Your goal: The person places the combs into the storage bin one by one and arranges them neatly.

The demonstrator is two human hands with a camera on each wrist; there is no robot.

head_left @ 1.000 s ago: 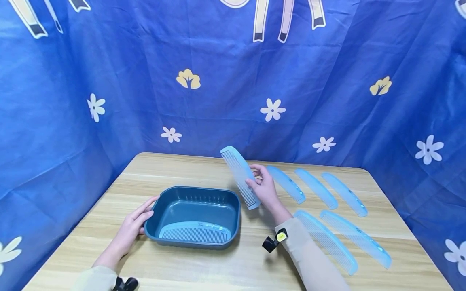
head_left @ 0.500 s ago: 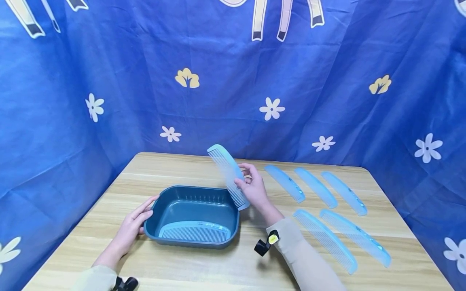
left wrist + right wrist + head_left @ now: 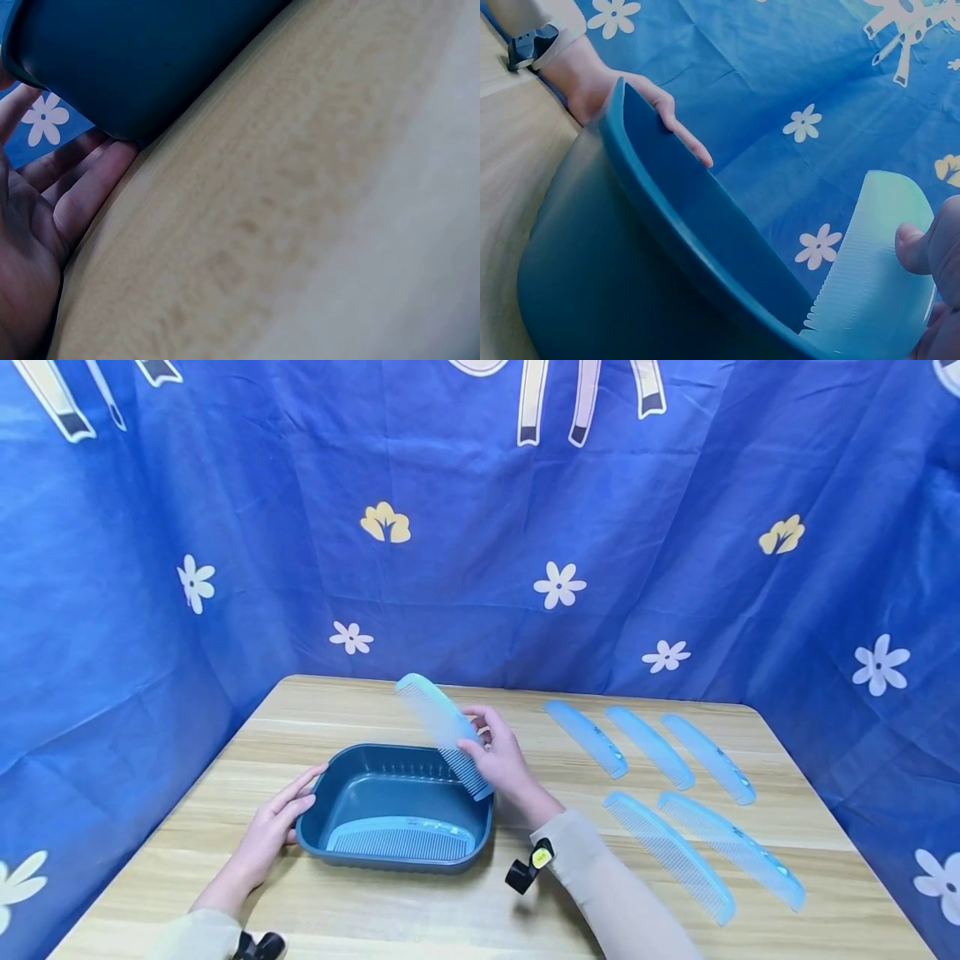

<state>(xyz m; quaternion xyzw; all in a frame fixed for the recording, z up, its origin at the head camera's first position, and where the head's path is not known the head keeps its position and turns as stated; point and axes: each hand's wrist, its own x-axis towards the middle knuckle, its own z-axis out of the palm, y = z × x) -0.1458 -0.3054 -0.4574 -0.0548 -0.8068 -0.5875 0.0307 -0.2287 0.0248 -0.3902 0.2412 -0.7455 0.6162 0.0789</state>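
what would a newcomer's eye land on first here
Probably the blue curtain with white flowers, spread behind the table. Next, the blue comb held in the right hand, at the right end of the teal tub; another comb lies inside. Five more combs lie off to the right.

A pale wood-grain bench (image 3: 420, 914), its far corners rounded, carries a dark teal plastic basin (image 3: 390, 795), upright and left of centre. To the basin's right, three translucent light-blue combs (image 3: 651, 748) lie slanted in a far row, apart from one another. Nearer the front, two more combs (image 3: 672, 860) lie side by side, also apart, slanted the same way.
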